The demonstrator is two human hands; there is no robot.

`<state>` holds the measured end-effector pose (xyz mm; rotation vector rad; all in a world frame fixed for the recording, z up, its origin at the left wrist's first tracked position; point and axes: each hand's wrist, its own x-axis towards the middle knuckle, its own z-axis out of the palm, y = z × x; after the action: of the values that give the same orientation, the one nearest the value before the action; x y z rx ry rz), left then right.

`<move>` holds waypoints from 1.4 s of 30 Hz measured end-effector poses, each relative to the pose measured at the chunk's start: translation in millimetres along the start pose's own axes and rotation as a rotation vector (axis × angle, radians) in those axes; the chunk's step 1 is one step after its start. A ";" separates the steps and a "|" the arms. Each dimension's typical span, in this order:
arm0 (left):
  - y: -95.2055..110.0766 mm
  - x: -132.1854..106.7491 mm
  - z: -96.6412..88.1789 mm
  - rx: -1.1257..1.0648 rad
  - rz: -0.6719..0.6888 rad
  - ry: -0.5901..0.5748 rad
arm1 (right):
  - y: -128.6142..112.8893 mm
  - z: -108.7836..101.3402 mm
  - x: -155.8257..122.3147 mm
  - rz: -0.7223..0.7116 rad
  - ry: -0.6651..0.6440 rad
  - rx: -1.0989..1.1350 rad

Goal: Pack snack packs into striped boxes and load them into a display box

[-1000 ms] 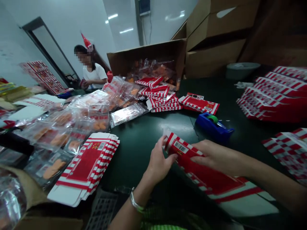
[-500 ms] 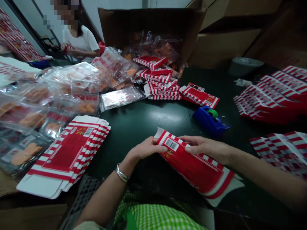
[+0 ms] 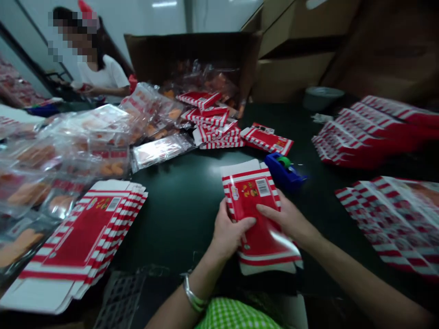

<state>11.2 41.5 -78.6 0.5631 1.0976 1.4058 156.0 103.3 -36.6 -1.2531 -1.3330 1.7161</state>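
Between my two hands is a red carton with striped edges [image 3: 262, 240], its barcode side facing up and white flaps showing at both ends. My left hand [image 3: 229, 228] grips its left edge, thumb lying across the printed face. On the opposite edge my right hand [image 3: 291, 217] holds on, with its thumb on the face and the other fingers hidden behind. A blue tape dispenser [image 3: 286, 172] with a green roll stands just beyond the right hand. To the left lies a stack of flat red-and-white cartons [image 3: 82, 228].
Clear plastic packs [image 3: 103, 146] with orange pieces heap up at the left. Several closed red boxes [image 3: 216, 123] are piled at the back, before a large cardboard box [image 3: 147, 55]. Striped carton stacks [image 3: 356, 132] fill the right side. Another person [image 3: 103, 75] sits at back left.
Both hands have turned the carton from a slant to nearly upright, its barcode end now pointing away from me. My left hand has shifted down its left edge. The view has swung right.
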 end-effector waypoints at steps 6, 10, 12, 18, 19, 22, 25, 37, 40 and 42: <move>29.0 5.2 -16.5 0.143 -0.100 -0.139 | 1.1 -22.3 -6.2 0.084 -0.342 0.370; 31.6 -3.2 -19.9 0.131 -0.115 -0.208 | 15.6 -27.5 -2.2 0.063 -0.266 0.474; 29.5 -3.9 -20.3 0.175 -0.087 -0.257 | 20.5 -22.6 -1.2 0.059 -0.201 0.494; 22.6 -7.4 -32.5 0.328 0.006 -0.096 | 29.9 -16.0 -13.7 0.074 -0.083 0.512; 22.3 -9.9 -35.4 0.244 -0.053 -0.138 | 33.1 -17.0 -16.3 0.090 -0.076 0.519; 23.3 -15.0 -42.2 0.119 -0.194 -0.289 | 44.7 -18.2 -23.6 0.149 -0.098 0.538; 26.0 -10.6 -42.8 0.197 -0.151 -0.282 | 54.4 -14.9 -30.3 0.191 -0.132 0.547; 10.9 -4.1 -39.9 0.172 -0.133 -0.128 | 62.6 -16.8 -36.2 0.111 -0.145 0.313; 7.1 -0.8 -42.1 0.166 -0.085 -0.115 | 63.5 -23.7 -36.6 0.093 -0.161 0.237; 3.5 1.1 -42.2 0.152 -0.126 -0.158 | 65.9 -30.2 -36.4 0.077 -0.144 0.144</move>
<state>-26.8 31.1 -94.3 0.6906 1.0993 1.1560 202.1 62.6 -89.5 -1.1302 -1.2302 1.9517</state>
